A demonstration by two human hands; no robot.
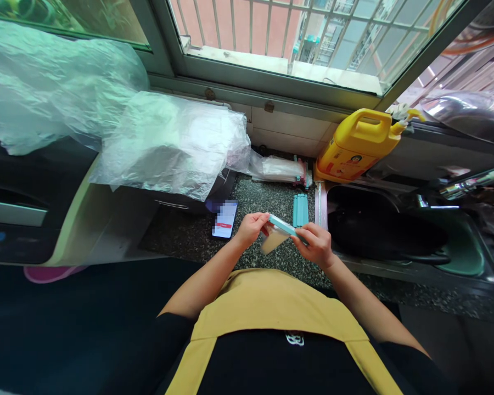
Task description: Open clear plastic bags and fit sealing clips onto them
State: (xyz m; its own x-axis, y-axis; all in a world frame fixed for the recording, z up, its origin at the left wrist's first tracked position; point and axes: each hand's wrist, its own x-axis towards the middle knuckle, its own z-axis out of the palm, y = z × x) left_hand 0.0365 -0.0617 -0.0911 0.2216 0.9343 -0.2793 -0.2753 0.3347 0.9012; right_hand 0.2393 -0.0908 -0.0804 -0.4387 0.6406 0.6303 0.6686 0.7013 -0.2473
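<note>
My left hand [253,227] pinches one end of a teal bag clip [282,224], a long narrow strip. The fingers of my right hand [315,243] are closed around its other end. Below the clip hangs a small clear plastic bag [273,241] with something pale in it; whether the clip grips the bag's edge I cannot tell. Just beyond my right hand, several more teal bag clips [300,209] lie side by side on the speckled counter [253,192]. To the left of my left hand rests a phone [225,218] with its screen lit.
A clear packet [282,168] with pink and teal pieces at its end lies by the wall. A yellow jug [356,145] stands behind the sink [471,252], which holds a black wok [382,233]. Plastic sheeting [177,137] covers things at the left, beneath the window.
</note>
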